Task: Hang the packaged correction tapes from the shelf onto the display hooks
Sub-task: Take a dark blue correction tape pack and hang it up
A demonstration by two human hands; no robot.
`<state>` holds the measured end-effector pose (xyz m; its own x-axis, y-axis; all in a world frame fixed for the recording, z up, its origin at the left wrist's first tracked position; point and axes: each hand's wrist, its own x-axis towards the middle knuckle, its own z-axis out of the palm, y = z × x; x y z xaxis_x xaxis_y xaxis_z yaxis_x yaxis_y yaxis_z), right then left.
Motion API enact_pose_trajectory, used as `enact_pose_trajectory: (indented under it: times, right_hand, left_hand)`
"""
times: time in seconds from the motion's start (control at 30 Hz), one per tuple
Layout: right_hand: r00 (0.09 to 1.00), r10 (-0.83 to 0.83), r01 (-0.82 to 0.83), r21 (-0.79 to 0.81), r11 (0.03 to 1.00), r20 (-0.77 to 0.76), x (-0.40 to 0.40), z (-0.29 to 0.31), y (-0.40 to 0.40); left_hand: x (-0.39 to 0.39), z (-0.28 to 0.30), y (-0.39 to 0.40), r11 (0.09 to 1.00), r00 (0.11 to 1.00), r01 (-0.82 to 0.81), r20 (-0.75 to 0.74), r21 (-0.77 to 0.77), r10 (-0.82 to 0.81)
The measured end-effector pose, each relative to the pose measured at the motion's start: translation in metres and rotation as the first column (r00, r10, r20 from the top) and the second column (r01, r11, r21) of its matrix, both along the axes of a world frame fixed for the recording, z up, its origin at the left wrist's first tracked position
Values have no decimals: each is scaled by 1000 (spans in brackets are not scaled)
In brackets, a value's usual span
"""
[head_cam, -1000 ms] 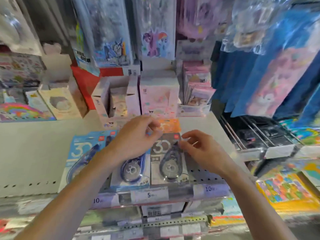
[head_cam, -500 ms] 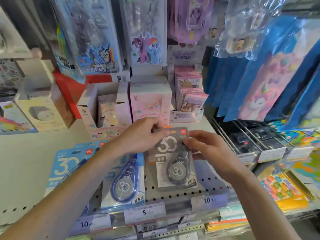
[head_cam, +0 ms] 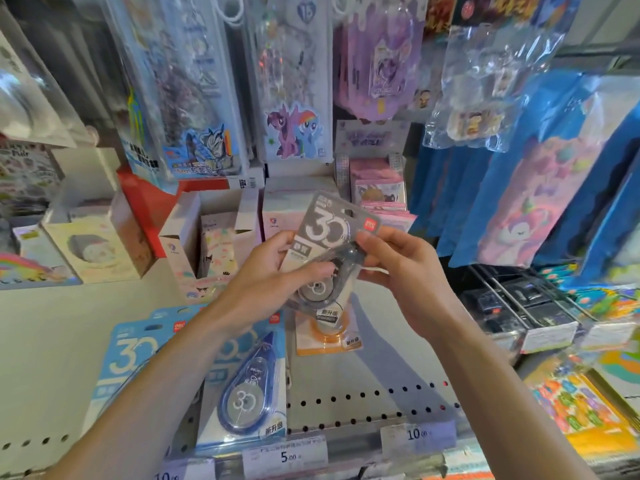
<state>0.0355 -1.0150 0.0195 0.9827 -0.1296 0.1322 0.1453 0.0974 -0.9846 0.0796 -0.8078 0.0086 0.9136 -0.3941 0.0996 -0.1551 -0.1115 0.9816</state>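
A grey packaged correction tape [head_cam: 329,230] with a big "30" on its card is held up above the shelf, tilted to the right. My left hand [head_cam: 273,282] grips its lower left side and my right hand [head_cam: 401,271] pinches its right edge. Beneath it an orange packaged tape [head_cam: 325,334] lies flat on the shelf [head_cam: 381,382]. Two blue packaged tapes lie to the left: one [head_cam: 246,393] in the middle front, another [head_cam: 128,358] partly hidden under my left forearm. Display hooks [head_cam: 512,299] with dark packages stick out at the right.
Open cartons of small goods [head_cam: 207,237] and a pink card pack box [head_cam: 377,199] stand at the back of the shelf. Hanging pencil cases and blue bags [head_cam: 540,188] crowd the top and right. Price tags [head_cam: 284,455] line the shelf's front edge.
Both hands lifted the grey tape package off the shelf and raised it, uncovering the orange package below. The camera has tilted upward.
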Motion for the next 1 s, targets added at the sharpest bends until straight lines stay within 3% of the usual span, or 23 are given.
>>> enact_pose_trajectory:
  times: [0.07,0.13,0.23,0.3,0.37,0.4,0.57,0.73,0.8,1.0]
  right_hand:
    - [1000,12,-12,-56,998,3,5,-1,7]
    - [999,-32,31,-262,965,0,8,-8,5]
    - [991,-102,19,-662,750,-87,9,-28,9]
    - [979,-78,-98,-765,636,-190,6,-44,23]
    - [980,-60,-138,-863,485,-190,3,-55,34]
    - [983,-58,-131,-880,456,-176,3,-56,35]
    - [965,-4,-228,-841,492,-264,-1,-47,8]
    - [966,-133,-157,-911,381,-222,-16,-51,0]
    - [968,-129,-143,-895,423,-215,-18,-52,-3]
    - [988,-54,-45,-612,790,-143,-31,-37,-34]
  left_hand:
    - [-2,-2,10,997,997,-66,43,-37,67]
    - [-5,-3,20,986,982,-155,99,-54,160]
    - [-8,-7,33,963,956,-255,127,-86,264]
    - [-8,-9,37,951,946,-289,115,-113,302]
    - [-8,-11,38,939,937,-317,108,-136,332]
    - [-8,-11,38,934,933,-329,103,-141,344]
    - [-10,-15,34,909,908,-390,104,-148,407]
    - [-18,-14,23,903,903,-404,98,-145,419]
    - [-21,-13,20,906,902,-405,110,-124,418]
    - [-28,-13,15,905,900,-410,111,-118,422]
